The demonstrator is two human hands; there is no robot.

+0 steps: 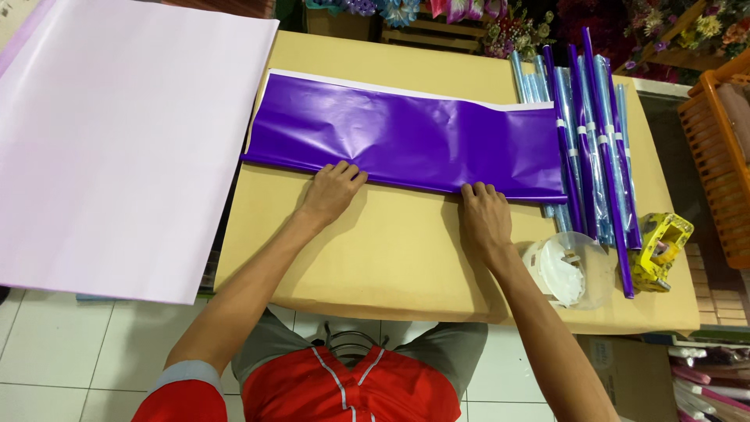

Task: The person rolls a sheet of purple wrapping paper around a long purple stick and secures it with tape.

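On the tan table point(391, 258), a pale pink sheet point(117, 148) overhangs the left side; rolled purple and blue wraps point(594, 133), one clear round container point(574, 270) and one yellow tape dispenser point(660, 250) crowd the right. Between them, one folded purple sheet point(406, 133) runs lengthwise left to right. Left hand point(332, 191) and right hand point(483, 215) press flat, fingers spread, on its near edge.

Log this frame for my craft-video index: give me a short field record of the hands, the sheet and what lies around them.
Left hand: flat, pressing the near edge of the purple sheet
Right hand: flat on the same folded edge
Surface: tan table
Left of table: large pale pink sheet
Right side: purple and blue rolls, clear plastic container, yellow tape dispenser
Far edge: artificial flowers
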